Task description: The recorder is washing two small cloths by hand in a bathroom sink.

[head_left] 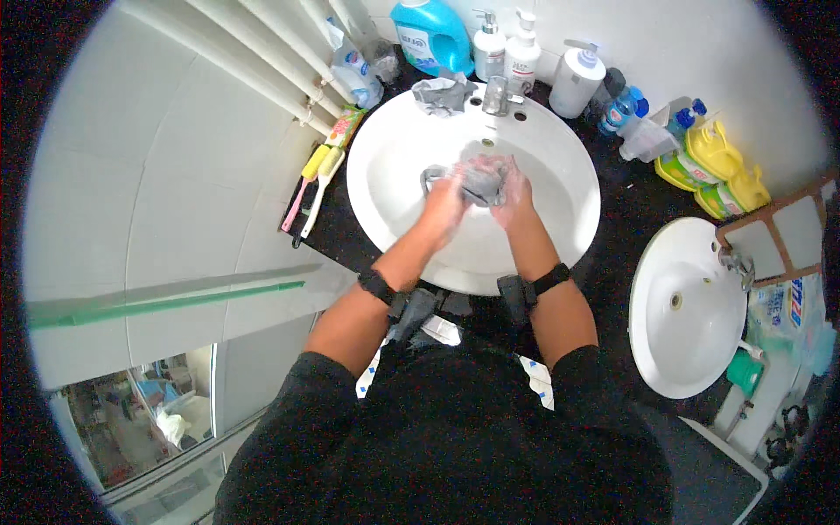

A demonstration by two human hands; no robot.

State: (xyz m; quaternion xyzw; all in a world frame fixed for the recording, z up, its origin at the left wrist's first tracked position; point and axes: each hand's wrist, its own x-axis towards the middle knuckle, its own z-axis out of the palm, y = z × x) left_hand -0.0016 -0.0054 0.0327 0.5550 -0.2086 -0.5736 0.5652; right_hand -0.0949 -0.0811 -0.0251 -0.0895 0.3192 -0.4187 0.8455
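Observation:
Over the white washbasin (pixel 385 229) I hold a wet-looking grey cloth (pixel 482 186) bunched up between both hands. My left hand (pixel 444 201) is closed on its left side, somewhat blurred. On the other side my right hand (pixel 515 189) grips the cloth, and whitish suds show on the fingers. Another crumpled grey cloth (pixel 444 94) lies on the back left rim, beside the metal faucet (pixel 497 96). The drain beneath my hands is hidden.
Behind the basin stand a blue detergent jug (pixel 435 39) and several pump bottles (pixel 523 57). Brushes (pixel 319 188) lie at the left on the black counter (pixel 604 223). Yellow jugs (pixel 707 157) and a second washbasin (pixel 652 337) are on the right. White pipes (pixel 262 57) run along the left wall.

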